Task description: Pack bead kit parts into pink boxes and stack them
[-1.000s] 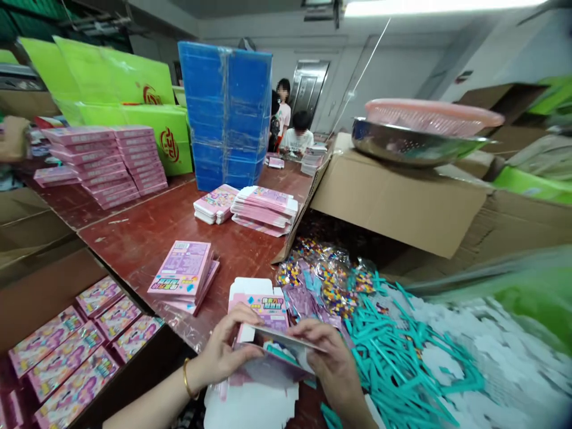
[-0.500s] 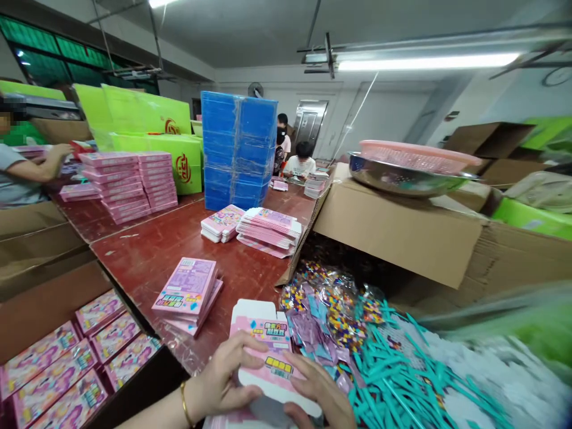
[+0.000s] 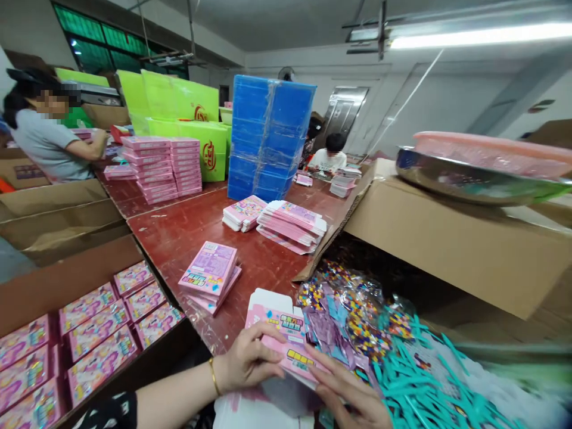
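A pink cardboard box with printed lettering is between my hands, its white end flap standing open at the far end. My left hand grips its left side, thumb at the near edge and fingers over the top. Along the right side and near corner, my right hand presses with its fingers together. The near end looks open, showing a greyish inside. Below it lie more pink and white cartons, partly hidden by the hands.
Teal plastic sticks, bead bags and purple packets lie at right beside a cardboard carton. Finished-looking boxes stand on the red table. A carton of packed boxes sits left. A co-worker works beyond.
The view has turned left, so everything sits further right in the picture and more of the co-worker shows. Both hands stay on the box, with the right fingers stretched further along its edge.
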The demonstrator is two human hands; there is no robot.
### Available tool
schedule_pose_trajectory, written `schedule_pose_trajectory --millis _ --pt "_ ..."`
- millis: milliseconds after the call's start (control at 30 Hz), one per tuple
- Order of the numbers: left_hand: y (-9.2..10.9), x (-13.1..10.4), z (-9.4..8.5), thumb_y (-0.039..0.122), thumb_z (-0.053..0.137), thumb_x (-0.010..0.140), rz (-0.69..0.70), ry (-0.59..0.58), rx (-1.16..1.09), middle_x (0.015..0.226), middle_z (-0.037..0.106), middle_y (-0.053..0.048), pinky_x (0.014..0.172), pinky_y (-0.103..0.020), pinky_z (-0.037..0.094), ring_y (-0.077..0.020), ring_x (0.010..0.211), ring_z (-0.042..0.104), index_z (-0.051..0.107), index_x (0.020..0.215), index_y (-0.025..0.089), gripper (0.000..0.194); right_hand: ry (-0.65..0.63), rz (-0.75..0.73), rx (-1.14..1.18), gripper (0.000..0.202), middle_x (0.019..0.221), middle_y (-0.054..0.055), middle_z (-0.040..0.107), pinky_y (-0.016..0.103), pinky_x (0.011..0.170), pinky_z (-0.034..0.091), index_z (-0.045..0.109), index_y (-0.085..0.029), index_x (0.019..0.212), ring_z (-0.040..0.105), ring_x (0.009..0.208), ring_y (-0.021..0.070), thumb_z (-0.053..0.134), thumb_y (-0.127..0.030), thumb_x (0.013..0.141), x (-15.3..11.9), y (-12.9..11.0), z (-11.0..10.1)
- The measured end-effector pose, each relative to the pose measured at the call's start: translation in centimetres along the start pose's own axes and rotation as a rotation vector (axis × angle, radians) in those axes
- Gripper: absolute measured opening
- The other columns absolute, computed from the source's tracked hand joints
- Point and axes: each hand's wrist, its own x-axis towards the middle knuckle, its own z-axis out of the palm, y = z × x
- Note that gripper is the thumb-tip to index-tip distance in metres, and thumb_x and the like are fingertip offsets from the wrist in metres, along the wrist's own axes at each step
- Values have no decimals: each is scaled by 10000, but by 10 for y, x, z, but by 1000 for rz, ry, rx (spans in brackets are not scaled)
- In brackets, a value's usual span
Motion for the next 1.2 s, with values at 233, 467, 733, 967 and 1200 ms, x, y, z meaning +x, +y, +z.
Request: schedule_pose_trajectory --millis 233,467,733,967,1200 --pt "-4 5 11 365 677 883 -5 109 -30 1031 644 -73 801 -275 555 -163 916 665 530 1079 261 267 196 -69 11 325 1284 77 670 361 908 606 715 -305 1177 689 1111 252 630 -159 899 -12 13 20" --pt "-17 -28 25 451 768 787 -95 151 -129 1164 603 -93 887 -375 532 -228 1068 632 417 1237 318 585 184 -110 -143 434 1406 57 583 365 984 562 629 -349 1298 591 1262 242 530 -128 938 -36 10 34" --pt "-21 -53 -30 498 796 735 -785 162 -174 1202 613 -128 943 -427 523 -276 1108 627 438 1273 223 702 396 239 62 748 1554 171 345 466 930 580 200 -273 1560 547 1289 309 598 -286 927 -29 32 60" --pt "-74 16 -199 528 845 628 -1270 480 115 1101 694 -124 910 -418 540 -282 1004 669 509 1226 136 790 353 402 359 417 1310 162 567 407 891 589 568 -211 1277 653 1108 258 583 -424 919 19 56 123" --pt "-111 18 -233 481 833 677 -1495 268 -74 1048 747 -132 936 -350 529 -285 1054 680 626 1122 129 604 49 681 744 792 1435 204 492 517 1074 430 451 -216 1382 513 1311 310 673 -660 765 150 67 181"
